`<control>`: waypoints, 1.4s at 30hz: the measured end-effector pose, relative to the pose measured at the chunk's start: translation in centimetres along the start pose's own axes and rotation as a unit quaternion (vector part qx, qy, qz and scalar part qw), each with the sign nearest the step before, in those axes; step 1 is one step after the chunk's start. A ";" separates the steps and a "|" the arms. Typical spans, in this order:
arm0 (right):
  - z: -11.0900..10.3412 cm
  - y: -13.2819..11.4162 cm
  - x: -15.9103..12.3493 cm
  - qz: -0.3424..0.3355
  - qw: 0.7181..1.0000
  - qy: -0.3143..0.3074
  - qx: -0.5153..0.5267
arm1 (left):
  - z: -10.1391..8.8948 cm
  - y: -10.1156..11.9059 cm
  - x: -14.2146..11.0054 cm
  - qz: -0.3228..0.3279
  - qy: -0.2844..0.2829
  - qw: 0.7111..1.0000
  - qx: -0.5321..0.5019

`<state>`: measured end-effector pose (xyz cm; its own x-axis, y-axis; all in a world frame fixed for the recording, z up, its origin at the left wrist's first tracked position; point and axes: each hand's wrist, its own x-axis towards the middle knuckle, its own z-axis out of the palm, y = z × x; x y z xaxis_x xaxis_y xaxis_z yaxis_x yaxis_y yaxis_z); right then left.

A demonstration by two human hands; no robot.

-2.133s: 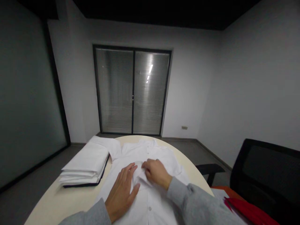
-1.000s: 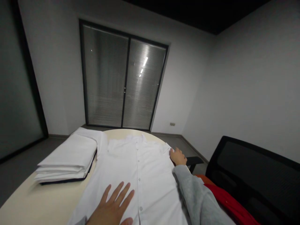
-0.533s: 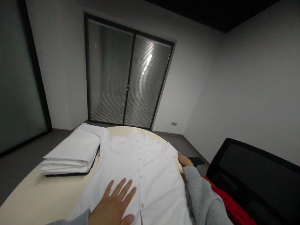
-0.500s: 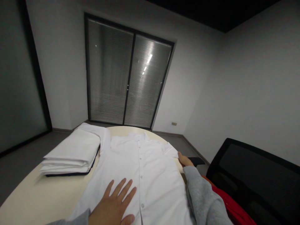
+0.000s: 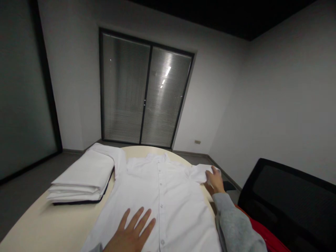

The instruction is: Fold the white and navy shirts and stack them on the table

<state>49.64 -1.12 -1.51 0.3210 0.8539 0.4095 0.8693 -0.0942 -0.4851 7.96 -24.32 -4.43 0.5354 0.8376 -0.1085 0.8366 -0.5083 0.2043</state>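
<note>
A white button-up shirt lies spread flat, front up, on a round cream table. My left hand rests palm down on the shirt's lower front, fingers spread. Out at the table's right edge, my right hand has its fingers closed on the shirt's right sleeve and holds it lifted off the table. Both my arms are in grey sleeves.
A stack of folded white cloth on a dark board sits at the table's left. A black mesh chair stands to the right with red fabric beside it. Glass doors with blinds are behind.
My hands left the shirt's middle. The left one slid down to press the lower front; the right one went to the right sleeve, took hold of it and lifted it outward.
</note>
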 end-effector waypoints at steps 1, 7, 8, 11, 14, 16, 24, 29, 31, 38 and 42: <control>-0.5 -1.0 0.1 -0.024 1.000 0.014 0.011 | 0.0 0.0 0.0 -0.001 -0.001 1.000 0.000; -3.1 -10.3 -3.9 -0.313 0.947 -0.043 0.055 | 1.9 -1.1 0.4 0.017 0.031 0.999 -0.002; -3.5 -11.8 -5.4 -0.361 0.928 -0.075 0.057 | 2.4 -1.5 0.6 0.018 0.037 0.999 0.002; -4.2 -14.7 -9.8 -0.515 0.824 -0.232 0.056 | 3.4 -2.4 1.2 0.019 0.042 0.999 0.015; -4.2 -14.9 -12.7 -0.561 0.756 -0.330 0.067 | 2.7 -2.1 1.2 0.014 0.030 0.999 0.012; -4.0 -13.9 -13.3 -0.544 0.756 -0.358 0.069 | 1.4 -1.1 0.6 0.012 0.022 1.000 0.005; -1.0 -9.3 -11.4 -0.408 0.874 -0.264 -0.016 | -2.6 1.6 -1.8 -0.010 0.032 0.998 -0.061; 1.5 -7.3 -11.2 -0.369 0.886 -0.276 -0.054 | -2.9 0.0 0.7 -0.026 0.153 0.987 -0.036; 1.9 -7.0 -11.2 -0.363 0.887 -0.278 -0.058 | -3.1 -0.9 2.5 -0.031 0.204 0.978 -0.008; 1.9 -6.9 -11.1 -0.349 0.892 -0.283 -0.058 | -3.3 -3.5 6.5 -0.102 0.199 0.974 -0.022; 2.2 -6.6 -11.0 -0.345 0.894 -0.281 -0.048 | -4.0 -4.8 6.6 -0.194 0.206 0.954 -0.095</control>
<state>39.50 -8.75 -4.49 -0.5210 0.8450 0.1206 0.8240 0.5348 -0.1873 7.05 -15.56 -2.23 0.0660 0.9830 0.1711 0.9053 -0.1311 0.4040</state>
